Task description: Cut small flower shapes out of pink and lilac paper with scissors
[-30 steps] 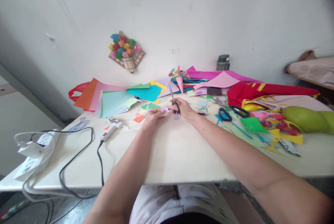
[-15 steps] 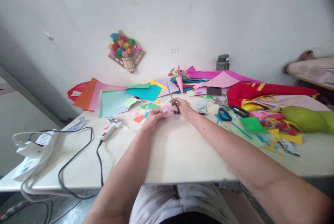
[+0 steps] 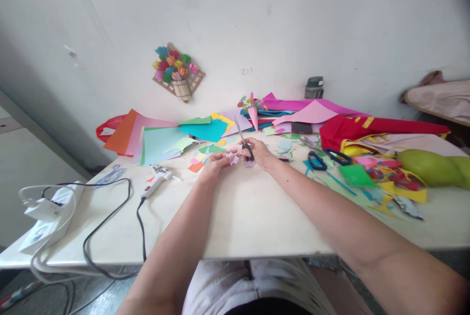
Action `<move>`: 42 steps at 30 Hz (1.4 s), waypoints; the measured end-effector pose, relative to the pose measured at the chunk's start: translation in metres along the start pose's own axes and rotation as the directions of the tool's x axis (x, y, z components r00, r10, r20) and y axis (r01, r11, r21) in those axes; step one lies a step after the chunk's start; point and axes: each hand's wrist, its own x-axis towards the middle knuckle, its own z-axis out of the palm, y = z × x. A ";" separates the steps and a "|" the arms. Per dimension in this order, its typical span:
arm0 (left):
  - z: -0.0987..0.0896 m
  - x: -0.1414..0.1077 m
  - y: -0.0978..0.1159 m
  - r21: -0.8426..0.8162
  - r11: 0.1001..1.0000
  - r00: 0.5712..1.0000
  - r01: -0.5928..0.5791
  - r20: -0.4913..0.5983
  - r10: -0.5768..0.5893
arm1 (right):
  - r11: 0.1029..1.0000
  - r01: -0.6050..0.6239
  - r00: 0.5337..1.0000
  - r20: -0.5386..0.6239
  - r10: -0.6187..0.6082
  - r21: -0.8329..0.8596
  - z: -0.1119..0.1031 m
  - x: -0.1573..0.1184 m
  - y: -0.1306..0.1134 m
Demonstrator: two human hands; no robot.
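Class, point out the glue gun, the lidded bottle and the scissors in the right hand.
Glue gun [image 3: 153, 183]: head view, on its handle.
Lidded bottle [image 3: 314, 91]: head view, on its body.
Scissors [image 3: 244, 144]: head view, where blades meet handles.

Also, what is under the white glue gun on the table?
An orange paper scrap shows at the edge of the glue gun, near its nozzle end. Whatever lies directly beneath the body is covered, so I cannot tell.

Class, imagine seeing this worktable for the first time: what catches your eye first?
Probably the basket of multicoloured handmade flowers, hung on the white wall left of centre. Next, the bright red cloth with yellow trim at the table's right, then the dark-handled metal scissors in the right hand, mid-table.
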 end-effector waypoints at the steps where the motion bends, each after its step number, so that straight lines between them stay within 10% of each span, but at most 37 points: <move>1: 0.000 0.000 0.000 -0.015 1.000 1.000 -0.005 -0.005 0.005 | 1.000 0.004 1.000 -0.012 -0.004 0.000 0.000 0.000 0.000; 19: 0.003 -0.002 0.000 -0.049 0.999 0.998 -0.008 -0.058 0.005 | 0.999 0.042 0.999 -0.029 -0.042 0.001 0.005 -0.004 -0.001; 42: 0.000 0.003 0.000 -0.281 0.956 0.985 -0.081 -0.168 0.034 | 0.947 0.061 0.951 0.305 0.040 -0.314 0.004 -0.008 0.004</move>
